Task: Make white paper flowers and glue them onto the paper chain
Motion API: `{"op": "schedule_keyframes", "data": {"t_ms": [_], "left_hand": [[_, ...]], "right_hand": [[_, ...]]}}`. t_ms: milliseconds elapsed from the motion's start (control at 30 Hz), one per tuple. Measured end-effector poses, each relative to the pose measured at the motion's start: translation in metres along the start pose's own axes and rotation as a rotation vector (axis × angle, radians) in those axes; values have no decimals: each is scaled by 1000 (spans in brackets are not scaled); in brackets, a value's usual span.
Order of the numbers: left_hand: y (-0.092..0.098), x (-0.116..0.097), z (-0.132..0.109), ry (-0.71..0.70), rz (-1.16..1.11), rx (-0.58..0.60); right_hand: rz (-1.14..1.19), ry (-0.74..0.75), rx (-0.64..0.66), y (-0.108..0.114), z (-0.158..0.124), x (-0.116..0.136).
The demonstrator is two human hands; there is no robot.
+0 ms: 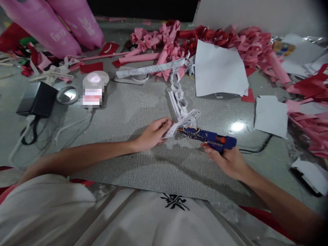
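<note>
Between the thumb and fingers of my left hand [153, 134] is the end of a white paper strip [171, 131] with dark printing. My right hand [229, 160] is wrapped round the handle of a blue glue gun [205, 136], which is spotted with dried glue. Its orange-tinted nozzle points left and lies right by the strip, but I cannot tell if they touch. Just beyond my left fingers, curled white paper loops [182, 102] stretch away toward a rolled paper tube [151, 70].
Pink and red paper curls [159, 37] line the back. White sheets [220, 70] lie back right. At left are two pink bottles [82, 25], a black box [37, 99] with a cable, and a round white lamp-like device [95, 79]. The glue gun's cord [258, 148] runs right.
</note>
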State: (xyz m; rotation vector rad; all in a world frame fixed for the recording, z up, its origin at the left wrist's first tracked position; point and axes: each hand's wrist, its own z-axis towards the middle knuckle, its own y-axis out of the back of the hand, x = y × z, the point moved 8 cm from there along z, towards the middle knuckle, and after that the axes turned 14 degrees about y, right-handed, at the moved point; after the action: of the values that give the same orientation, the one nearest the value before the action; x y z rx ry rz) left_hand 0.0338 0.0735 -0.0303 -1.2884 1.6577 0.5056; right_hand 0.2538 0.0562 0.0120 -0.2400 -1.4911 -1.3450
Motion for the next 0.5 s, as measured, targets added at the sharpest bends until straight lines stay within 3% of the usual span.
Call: {"op": "schedule_keyframes", "data": {"t_ms": [267, 500], "left_hand": [[5, 8, 3, 23, -20, -33], [4, 4, 2, 25, 26, -22]], "right_hand": [[-27, 131, 92, -5, 3, 10], [-82, 67, 36, -1, 4, 7]]}}
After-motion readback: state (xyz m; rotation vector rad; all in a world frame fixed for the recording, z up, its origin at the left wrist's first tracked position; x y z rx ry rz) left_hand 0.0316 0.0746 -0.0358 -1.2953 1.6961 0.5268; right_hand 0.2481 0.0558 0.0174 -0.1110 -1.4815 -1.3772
